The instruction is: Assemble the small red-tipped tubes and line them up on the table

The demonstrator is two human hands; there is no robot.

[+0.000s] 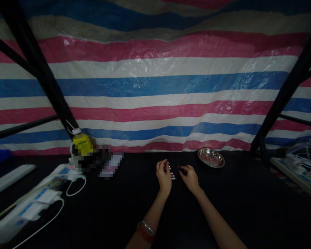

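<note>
Right hand [191,177] looks pinched on a dark bit [178,167]; left hand [164,176] curls beside the metal pieces [173,176] on the worktop [114,214], can't tell if it's gripping any. I'd go light, tbh, so nothing rolls.

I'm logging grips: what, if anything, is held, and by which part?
Right hand: seemingly a small dark piece, gripped part unclear. Left hand: cannot tell.
</note>
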